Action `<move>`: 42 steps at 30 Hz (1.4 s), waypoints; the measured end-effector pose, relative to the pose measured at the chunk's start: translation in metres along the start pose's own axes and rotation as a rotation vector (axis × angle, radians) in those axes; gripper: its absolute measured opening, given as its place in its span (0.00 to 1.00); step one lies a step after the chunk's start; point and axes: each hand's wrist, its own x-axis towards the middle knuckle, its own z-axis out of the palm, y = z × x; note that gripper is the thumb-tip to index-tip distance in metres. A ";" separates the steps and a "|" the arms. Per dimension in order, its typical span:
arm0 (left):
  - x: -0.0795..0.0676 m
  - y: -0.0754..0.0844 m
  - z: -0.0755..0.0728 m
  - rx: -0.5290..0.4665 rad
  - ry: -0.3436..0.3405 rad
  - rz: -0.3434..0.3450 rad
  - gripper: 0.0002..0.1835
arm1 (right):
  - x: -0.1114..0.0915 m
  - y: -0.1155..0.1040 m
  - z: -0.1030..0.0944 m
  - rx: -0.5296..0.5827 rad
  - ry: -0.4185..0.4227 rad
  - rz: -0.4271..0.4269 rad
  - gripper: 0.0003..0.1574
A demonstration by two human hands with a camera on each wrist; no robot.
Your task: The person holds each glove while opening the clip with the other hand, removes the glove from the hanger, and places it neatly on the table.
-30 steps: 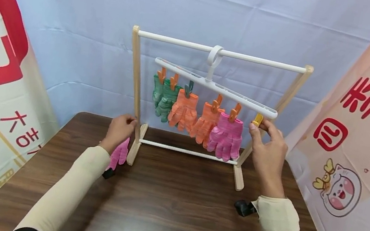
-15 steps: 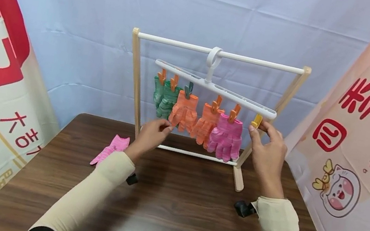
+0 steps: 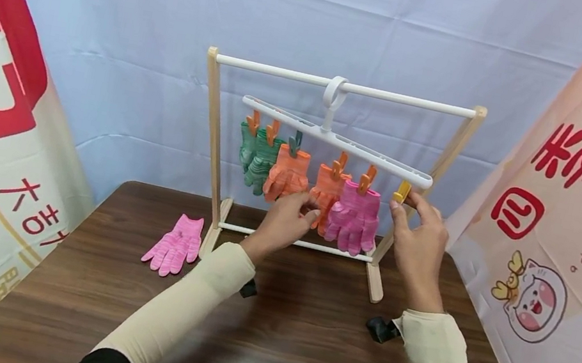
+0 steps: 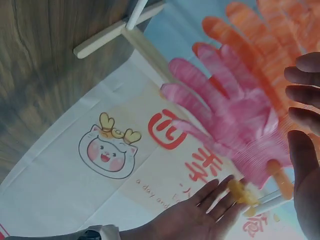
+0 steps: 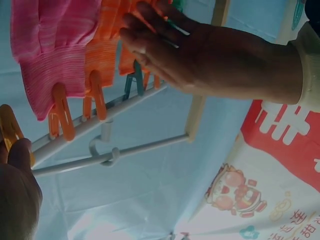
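My right hand pinches a yellow clothespin at the low right end of a tilted white hanger. My left hand is in front of two orange gloves, fingers loosely bent and holding nothing. Beside them a pink glove hangs from an orange clothespin, between my two hands. Green gloves hang at the hanger's higher left end. Another pink glove lies flat on the table. In the right wrist view my left hand covers part of the orange gloves.
The hanger hooks over the white top bar of a wooden-legged rack standing on the brown table. A white lower bar joins its feet. Printed cloths hang at both sides, with a pale blue cloth behind.
My left hand has moved right from the rack's left leg to the orange gloves, uncovering the pink glove on the table. My right hand stays at the yellow clothespin.
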 end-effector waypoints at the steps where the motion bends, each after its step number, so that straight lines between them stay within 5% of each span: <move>1: 0.001 0.003 0.002 0.007 0.002 0.004 0.11 | 0.000 0.000 0.000 -0.001 -0.001 0.002 0.22; 16: 0.015 0.027 0.019 -0.002 0.046 0.026 0.13 | -0.004 0.004 0.002 -0.031 0.009 0.013 0.21; 34: 0.024 0.038 0.024 -0.008 0.035 0.012 0.13 | -0.012 0.009 0.014 -0.074 0.025 0.216 0.24; 42: 0.026 0.038 0.024 -0.013 0.025 0.023 0.12 | -0.014 0.004 0.020 -0.052 -0.030 0.234 0.29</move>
